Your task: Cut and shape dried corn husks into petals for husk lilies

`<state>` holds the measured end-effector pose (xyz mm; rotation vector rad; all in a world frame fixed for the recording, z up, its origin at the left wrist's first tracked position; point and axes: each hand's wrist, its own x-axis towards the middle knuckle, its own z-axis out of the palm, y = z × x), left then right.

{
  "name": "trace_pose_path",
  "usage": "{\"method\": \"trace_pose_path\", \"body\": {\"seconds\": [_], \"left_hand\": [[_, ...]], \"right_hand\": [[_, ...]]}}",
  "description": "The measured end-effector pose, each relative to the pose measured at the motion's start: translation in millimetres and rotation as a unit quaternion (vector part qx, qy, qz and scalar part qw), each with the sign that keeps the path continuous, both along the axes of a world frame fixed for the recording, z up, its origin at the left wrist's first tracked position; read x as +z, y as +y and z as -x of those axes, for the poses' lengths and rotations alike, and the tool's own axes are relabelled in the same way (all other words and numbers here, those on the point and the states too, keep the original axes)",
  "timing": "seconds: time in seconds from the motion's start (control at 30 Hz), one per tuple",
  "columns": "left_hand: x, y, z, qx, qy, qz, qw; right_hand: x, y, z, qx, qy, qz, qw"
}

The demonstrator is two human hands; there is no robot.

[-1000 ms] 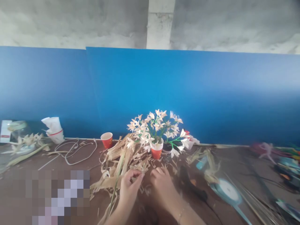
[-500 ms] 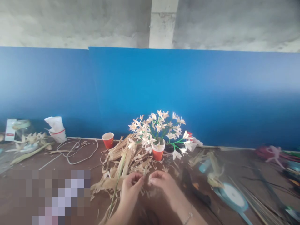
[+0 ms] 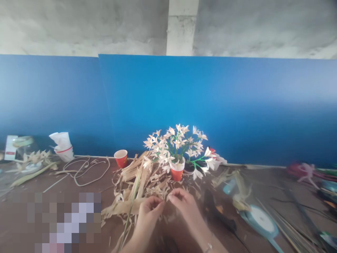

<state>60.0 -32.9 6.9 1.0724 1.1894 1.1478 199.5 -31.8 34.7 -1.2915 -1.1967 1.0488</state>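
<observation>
My left hand (image 3: 149, 211) and my right hand (image 3: 183, 204) meet low over the table with thumbs and fingers pinched, their tips almost touching. Something small and pale shows at the right fingertips, too tiny to name; what the left fingers pinch is hidden. Dry corn husks (image 3: 142, 172) and torn scraps lie in a heap just beyond and left of my hands. Behind them, a red paper cup (image 3: 177, 174) holds a bunch of cream husk flowers (image 3: 168, 144) on green stems.
An empty red paper cup (image 3: 120, 159) stands left of the heap, near a looped white cable (image 3: 92, 175). To the right lie a black hot-glue gun (image 3: 218, 214), a ribbon spool (image 3: 263, 219) and thin sticks (image 3: 292, 228). A blue partition (image 3: 168, 95) rises behind the table.
My right hand has moved slightly left and up, and its fingertips now come close to those of my left hand. The cups, husks and flowers stay as they were.
</observation>
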Motion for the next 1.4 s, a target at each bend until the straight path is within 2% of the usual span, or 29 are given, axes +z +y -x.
{"method": "trace_pose_path", "body": {"seconds": [0.2,0.43,1.03,1.4], "left_hand": [[0.1,-1.9,0.0,-0.008,-0.002,-0.007,1.000],[-3.5,-0.6,0.3,-0.015,-0.013,0.010,1.000],[-7.4,0.4,-0.6,-0.018,-0.003,0.007,1.000],[-5.7,-0.3,-2.0,-0.014,-0.011,0.019,1.000]], "right_hand": [[-4.9,-0.1,3.3,-0.018,-0.031,-0.022,0.999],[-0.9,-2.0,4.2,-0.028,-0.046,-0.020,0.998],[-14.2,-1.6,3.4,-0.007,-0.075,-0.046,0.996],[-15.1,-1.5,5.4,-0.004,-0.070,-0.047,0.996]]}}
